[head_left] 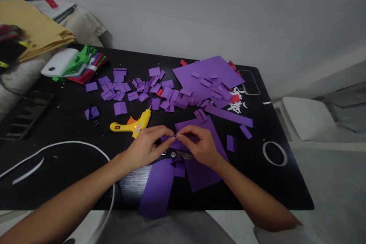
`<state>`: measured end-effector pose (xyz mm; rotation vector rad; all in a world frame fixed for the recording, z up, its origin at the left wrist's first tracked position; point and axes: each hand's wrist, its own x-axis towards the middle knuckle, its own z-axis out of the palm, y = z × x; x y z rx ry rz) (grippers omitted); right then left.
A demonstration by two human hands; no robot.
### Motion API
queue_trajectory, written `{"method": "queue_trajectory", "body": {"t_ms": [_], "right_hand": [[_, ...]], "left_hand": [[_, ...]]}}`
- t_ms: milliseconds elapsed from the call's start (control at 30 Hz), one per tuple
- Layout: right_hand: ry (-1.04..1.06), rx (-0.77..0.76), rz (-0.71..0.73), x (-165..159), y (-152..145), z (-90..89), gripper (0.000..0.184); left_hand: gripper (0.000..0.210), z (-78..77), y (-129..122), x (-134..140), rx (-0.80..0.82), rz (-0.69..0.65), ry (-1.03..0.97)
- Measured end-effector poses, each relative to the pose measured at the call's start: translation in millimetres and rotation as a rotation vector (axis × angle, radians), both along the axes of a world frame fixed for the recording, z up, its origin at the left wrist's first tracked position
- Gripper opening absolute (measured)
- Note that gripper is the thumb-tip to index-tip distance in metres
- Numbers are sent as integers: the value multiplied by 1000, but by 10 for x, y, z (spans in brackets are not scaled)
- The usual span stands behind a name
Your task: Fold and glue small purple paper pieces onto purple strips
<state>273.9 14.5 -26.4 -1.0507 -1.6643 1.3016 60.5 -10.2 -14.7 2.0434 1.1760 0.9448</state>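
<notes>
My left hand [147,145] and my right hand [202,145] meet near the table's middle. Thumb and finger of each are pinched on a small purple paper piece [167,137], mostly covered by the fingers. Beneath the hands lies a pair of scissors [173,154], its handles partly hidden by my left hand. It rests over purple paper sheets [201,177], and a folded purple piece [180,168] sits just below the blades. Left of my left hand, a yellow glue gun [137,124] lies on its side with a small orange light showing.
Many folded purple pieces [120,108] are scattered behind the hands. A larger purple sheet [211,70], white scraps [236,103], a phone-like frame [249,82] and a tape ring [274,153] lie to the right. A white cable [71,142] curves across the left; coloured bundles [82,65] stand behind.
</notes>
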Motion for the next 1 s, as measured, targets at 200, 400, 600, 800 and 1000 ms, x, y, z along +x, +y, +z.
{"method": "queue_trajectory", "body": {"t_ms": [200,400,600,800,1000], "right_hand": [[180,-176,-3,26,42,-6,21],[129,-200,46,3,35,-39,23],[95,-214,-9,-10,27,-63,19],[188,-382,26,-36,24,-87,29],[199,-285,-95,-30,48,-92,30]], "left_hand": [[10,0,2,-8,-3,19,1],[11,-12,6,-7,-31,27,-36],[19,-31,7,15,-152,88,-49],[26,-22,2,31,-296,170,-156],[30,-25,25,44,-433,180,-238]]}}
